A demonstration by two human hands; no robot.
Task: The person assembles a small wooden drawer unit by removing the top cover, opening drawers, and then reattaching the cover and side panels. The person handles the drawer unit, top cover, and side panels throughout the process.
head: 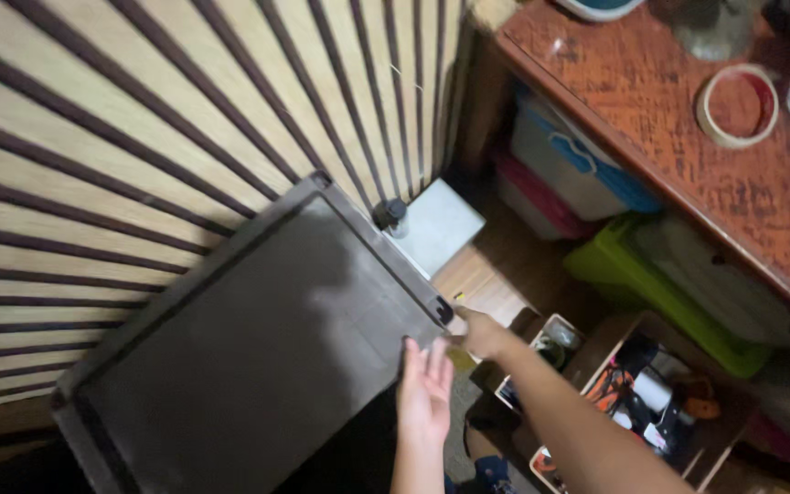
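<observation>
1. a large dark brown panel, flat with a raised rim and rounded corners, fills the lower left of the view, leaning at a tilt against a wall of pale slats with dark gaps.
2. the left hand lies flat on the panel's edge at about 5 o'clock of its centre, fingers spread wide and pointing to 12 o'clock, holding nothing.
3. the right hand reaches in from 5 o'clock and closes around the panel's corner near 3 o'clock; its fingers are blurred.
4. at 3 o'clock of the hands, open boxes of small tools sit on the floor, too dim to make out.
5. a reddish table with a tape roll is cut off at the top right.
</observation>
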